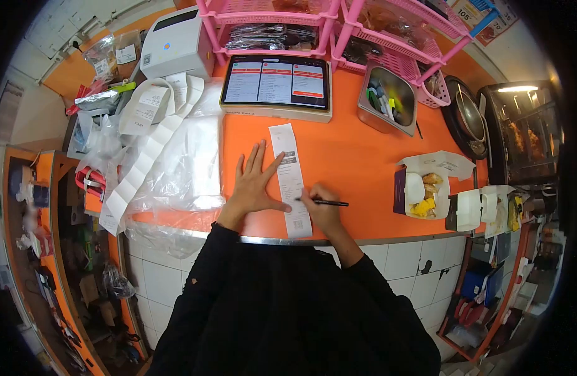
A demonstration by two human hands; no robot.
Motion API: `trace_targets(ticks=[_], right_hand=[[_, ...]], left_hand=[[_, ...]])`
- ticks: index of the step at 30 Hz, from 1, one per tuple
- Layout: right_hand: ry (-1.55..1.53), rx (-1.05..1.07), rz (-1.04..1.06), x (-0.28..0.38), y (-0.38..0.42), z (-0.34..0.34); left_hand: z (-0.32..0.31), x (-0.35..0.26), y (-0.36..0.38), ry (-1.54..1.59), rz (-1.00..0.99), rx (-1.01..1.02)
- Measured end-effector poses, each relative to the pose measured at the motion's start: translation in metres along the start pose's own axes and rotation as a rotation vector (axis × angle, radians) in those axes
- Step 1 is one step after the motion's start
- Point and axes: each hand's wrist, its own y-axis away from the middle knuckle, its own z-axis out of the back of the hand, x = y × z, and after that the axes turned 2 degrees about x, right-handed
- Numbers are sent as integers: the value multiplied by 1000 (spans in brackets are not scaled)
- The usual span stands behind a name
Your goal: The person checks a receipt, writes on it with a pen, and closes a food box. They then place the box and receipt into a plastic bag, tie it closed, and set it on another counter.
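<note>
A long white printed receipt (291, 172) lies lengthwise on the orange counter, its near end close to the front edge. My left hand (254, 185) is spread flat beside it, with the thumb and index finger resting on the paper's left side. Closed around a black pen (332, 203), my right hand (322, 210) sits at the receipt's right edge. The pen's tip points at the printed lines in the lower half of the paper. Just beyond the receipt, a tablet (276, 83) showing several order columns leans on a box.
Clear plastic bags (194, 163) and a curling strip of receipts (153, 147) cover the left side, near a white label printer (177, 44). A metal container of markers (388, 97) and an open food box (426, 191) stand at right. Pink racks (272, 19) rise at the back.
</note>
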Motion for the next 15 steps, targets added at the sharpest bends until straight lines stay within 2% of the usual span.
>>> trace_targets(ticks=[3,6,8,9,10,11,12,15], right_hand=[[-75,110,-104,11,7,6],[-199,-163,4,22,-18,0],[314,-127,328,4,-31,-2],[348,-145,365,3,-34,-9],[502,-127,392,7,-36,-9],[647,-68,295,8,-32,-14],[670,-30,343,9,-30,-12],[733,-51,307,22,-23,-7]], left_hand=[[4,-1,-1,11,-2,-5],[1,1,1,22,-13,-34],[0,-1,-1,22,-46,-54],[2,-3,-3,27,-45,-50],[4,-5,-3,34,-42,-45],[4,-7,-2,41,-31,-40],[5,-8,-2,30,-43,-26],[8,-9,-1,15,-49,-28]])
